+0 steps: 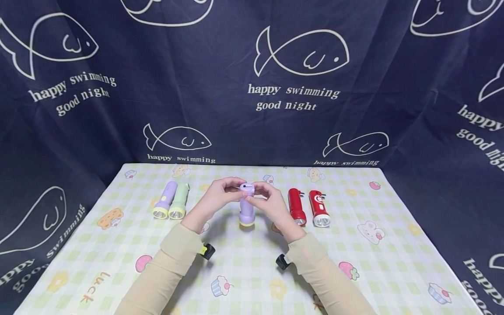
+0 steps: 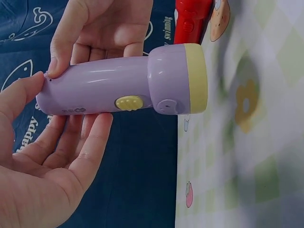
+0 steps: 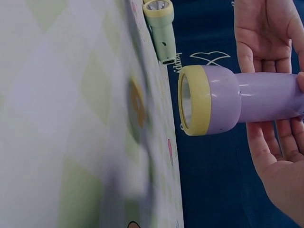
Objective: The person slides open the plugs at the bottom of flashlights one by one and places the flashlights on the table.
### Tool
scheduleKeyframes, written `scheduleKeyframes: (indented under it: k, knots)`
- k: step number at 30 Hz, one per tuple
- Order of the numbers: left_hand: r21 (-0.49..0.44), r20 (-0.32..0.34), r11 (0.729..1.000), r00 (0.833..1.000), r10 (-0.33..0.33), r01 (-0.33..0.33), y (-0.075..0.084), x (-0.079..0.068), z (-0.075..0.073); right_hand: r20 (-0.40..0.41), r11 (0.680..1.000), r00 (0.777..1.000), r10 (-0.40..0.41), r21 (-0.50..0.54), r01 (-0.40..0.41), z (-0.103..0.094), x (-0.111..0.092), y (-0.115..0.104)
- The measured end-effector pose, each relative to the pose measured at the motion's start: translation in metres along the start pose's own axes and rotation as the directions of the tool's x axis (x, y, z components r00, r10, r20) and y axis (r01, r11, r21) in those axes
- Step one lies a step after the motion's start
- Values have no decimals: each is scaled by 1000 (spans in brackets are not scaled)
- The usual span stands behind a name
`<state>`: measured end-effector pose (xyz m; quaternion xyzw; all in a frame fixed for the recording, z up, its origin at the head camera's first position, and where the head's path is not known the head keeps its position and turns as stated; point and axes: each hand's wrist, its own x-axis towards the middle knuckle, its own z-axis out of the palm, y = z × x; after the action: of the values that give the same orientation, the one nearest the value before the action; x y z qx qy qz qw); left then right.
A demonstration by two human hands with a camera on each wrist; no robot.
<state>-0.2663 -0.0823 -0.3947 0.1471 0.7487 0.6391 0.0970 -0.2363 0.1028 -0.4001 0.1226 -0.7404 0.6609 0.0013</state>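
Note:
Both hands hold a purple flashlight (image 1: pixel 246 210) by its tail end over the middle of the table, its yellow-rimmed lens pointing down. My left hand (image 1: pixel 220 195) grips it from the left and my right hand (image 1: pixel 271 199) from the right. In the left wrist view, both thumbs press near the tail while straighter fingers support the barrel; a ridged yellow switch (image 2: pixel 129 103) faces that camera. The right wrist view shows the lens end (image 3: pixel 194 99) clear of the table. A small dark slot (image 1: pixel 247 187) marks the tail end.
To the left lie another purple flashlight (image 1: pixel 166 200) and a green one (image 1: pixel 179 201). On the right are a red flashlight (image 1: pixel 296 205) and a red one with a white rim (image 1: pixel 319 208), both with plug prongs out. A checked cloth (image 1: pixel 236 280) covers the table; a navy curtain (image 1: pixel 228 87) hangs behind.

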Motion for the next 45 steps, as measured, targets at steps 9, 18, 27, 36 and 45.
scheduleKeyframes:
  k: [9, 18, 27, 36, 45]
  knots:
    - [-39, -15, 998, 999, -39, 39, 4, 0, 2, -17, 1000, 1000, -15, 3, 16, 0, -2, -1]
    - [-80, -57, 994, 995, -86, 81, 9, 0, 6, -23, 999, 999, -33, 11, 33, 1, -5, 2]
    - [-80, -72, 993, 993, -92, 87, 13, -1, 9, -36, 998, 997, -61, 28, 62, 3, -9, -2]
    - [-63, -80, 996, 995, -67, 62, 13, 0, 12, -67, 997, 996, -62, 45, 65, 0, 2, 25]
    - [-74, -107, 997, 993, -44, 36, 14, 0, 16, -79, 997, 994, -74, -7, 73, 3, -12, -3]
